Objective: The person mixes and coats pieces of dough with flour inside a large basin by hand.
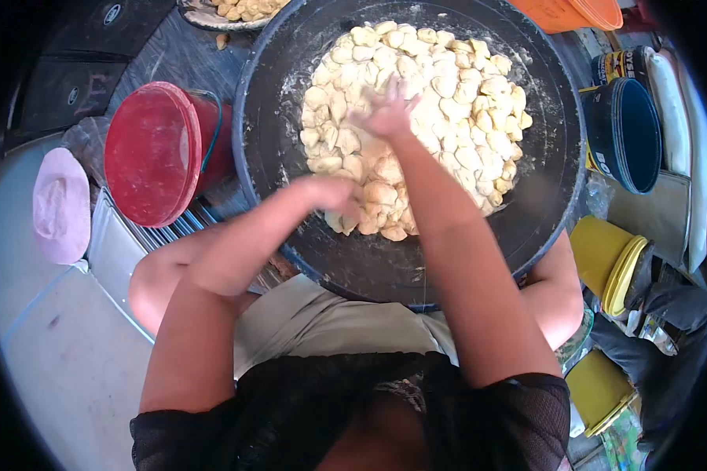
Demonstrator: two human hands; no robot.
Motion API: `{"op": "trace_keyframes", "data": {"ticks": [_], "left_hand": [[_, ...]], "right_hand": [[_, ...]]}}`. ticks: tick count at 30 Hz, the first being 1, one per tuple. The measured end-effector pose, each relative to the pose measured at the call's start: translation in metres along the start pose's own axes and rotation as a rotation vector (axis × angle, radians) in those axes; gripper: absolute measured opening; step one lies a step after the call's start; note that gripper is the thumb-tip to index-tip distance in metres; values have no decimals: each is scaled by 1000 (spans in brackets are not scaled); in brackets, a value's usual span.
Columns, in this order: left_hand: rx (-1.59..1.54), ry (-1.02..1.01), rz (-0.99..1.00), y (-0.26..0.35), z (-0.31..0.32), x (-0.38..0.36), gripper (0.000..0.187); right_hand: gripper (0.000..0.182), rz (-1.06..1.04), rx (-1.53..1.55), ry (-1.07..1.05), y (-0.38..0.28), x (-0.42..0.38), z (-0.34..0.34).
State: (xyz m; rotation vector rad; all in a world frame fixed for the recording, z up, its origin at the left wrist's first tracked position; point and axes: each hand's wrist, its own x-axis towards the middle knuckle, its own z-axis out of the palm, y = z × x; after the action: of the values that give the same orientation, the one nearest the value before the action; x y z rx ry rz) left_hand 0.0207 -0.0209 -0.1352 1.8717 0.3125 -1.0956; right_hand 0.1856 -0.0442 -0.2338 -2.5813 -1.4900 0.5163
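A wide round black tub (546, 169) holds a broad layer of pale yellow, dough-like lumps (467, 129), many dusted with white powder. My right hand (388, 110) is over the middle of the layer, its fingers spread and nothing visible in it. My left hand (336, 195) reaches over the near left edge of the lumps. Motion smears its fingers, so I cannot make out whether they hold anything. Close to it, the lumps look more orange and less powdered.
Left of the tub stands a red bucket (153, 153) with a blue handle. A dish (204, 14) of similar lumps sits at the back. Dark blue (636, 137) and yellow buckets (605, 259) stand at right. An orange container (565, 14) is at the back right, a pink hat (60, 206) far left.
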Motion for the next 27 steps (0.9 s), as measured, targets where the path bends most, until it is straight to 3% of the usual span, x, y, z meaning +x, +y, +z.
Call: {"op": "trace_keyframes", "data": {"ticks": [1,2,3,5,7,9,10,12,15,16,18,19,20,21,23,25,27], "left_hand": [[35,-4,-102,-17,-24,10,44],[-203,146,-100,-46,-42,15,45],[9,297,-370,-37,-72,6,47],[153,1101,-338,-98,-69,48,54],[-27,1036,-315,-116,-48,90,69],[-86,966,-502,-83,0,101,79],[-64,885,-643,-55,16,91,82],[-81,691,-691,-30,40,78,87],[8,302,-374,-44,46,47,89],[-297,49,-431,-15,17,11,87],[-296,31,-387,-37,-14,8,69],[-257,168,-440,-43,-31,13,57],[-100,735,-425,-76,-28,38,49],[-288,967,-426,-82,-27,45,54],[-581,934,-273,-146,0,115,67],[-593,1054,-486,-101,27,117,82],[-399,797,-679,-52,35,93,90]], "right_hand": [[79,-76,74,-62,-10,-11,23],[77,-182,22,-126,-26,-29,49],[71,-295,136,-235,-44,-61,44],[63,-517,137,-475,-51,-122,53],[59,-866,9,-346,-24,-166,52],[65,-832,87,-632,22,-163,37],[69,-726,-57,-596,42,-157,16],[74,-522,-233,-480,71,-132,-12],[74,-252,-188,-232,72,-104,0],[73,-167,-151,-156,63,-107,7],[71,-31,0,-214,25,-115,15],[70,43,79,-244,6,-125,20],[69,-95,138,-280,-7,-146,34],[69,-241,194,-313,-15,-171,43],[65,-467,282,-373,-14,-211,23],[59,-594,739,-385,20,-213,3],[61,76,1001,-392,62,-228,4]]}}
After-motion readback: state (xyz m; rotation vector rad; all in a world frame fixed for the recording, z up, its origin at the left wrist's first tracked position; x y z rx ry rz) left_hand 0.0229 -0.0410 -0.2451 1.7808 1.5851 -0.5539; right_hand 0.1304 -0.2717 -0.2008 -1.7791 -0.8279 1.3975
